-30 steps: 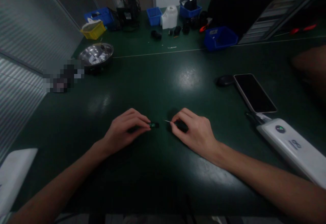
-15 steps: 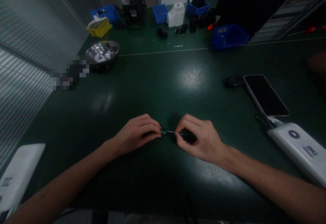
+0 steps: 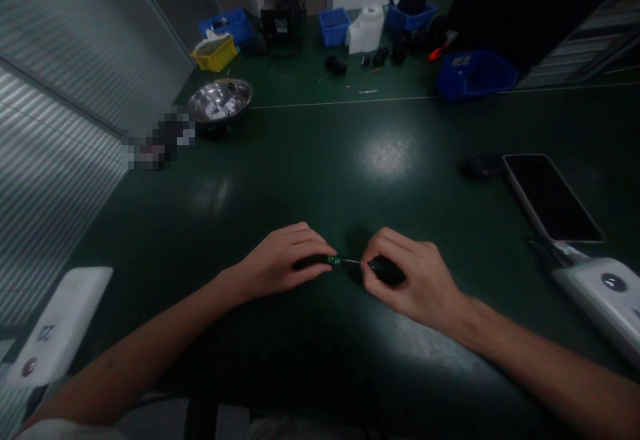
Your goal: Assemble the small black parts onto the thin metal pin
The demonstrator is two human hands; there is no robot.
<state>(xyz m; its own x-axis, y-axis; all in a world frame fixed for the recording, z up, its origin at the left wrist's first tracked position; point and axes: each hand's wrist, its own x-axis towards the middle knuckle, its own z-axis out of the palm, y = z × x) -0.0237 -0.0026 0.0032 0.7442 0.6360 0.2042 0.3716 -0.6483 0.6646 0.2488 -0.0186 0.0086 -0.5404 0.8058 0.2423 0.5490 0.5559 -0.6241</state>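
My left hand [image 3: 285, 260] is low over the dark green table, its thumb and fingertips pinched on a small green circuit board [image 3: 333, 261]. Opposite it, my right hand [image 3: 417, 277] pinches a thin, silvery, needle-like metal piece [image 3: 353, 262] between thumb and index finger. The metal piece points left, and its far tip meets the right end of the board or lies very near it; whether they touch I cannot tell. Fingers cover part of both things.
To the right lie a phone [image 3: 553, 197], a black mouse [image 3: 483, 167] and a white power bank [image 3: 603, 300]. Another white device [image 3: 63, 323] is at left. A metal bowl [image 3: 220, 100] holds white scraps. Blue bins [image 3: 477, 77], a yellow bin [image 3: 215, 53] and a white housing [image 3: 366, 30] stand farther back.
The gap between the board and the metal piece has closed as my hands came together. The whole view has shifted, so surrounding things appear farther right.
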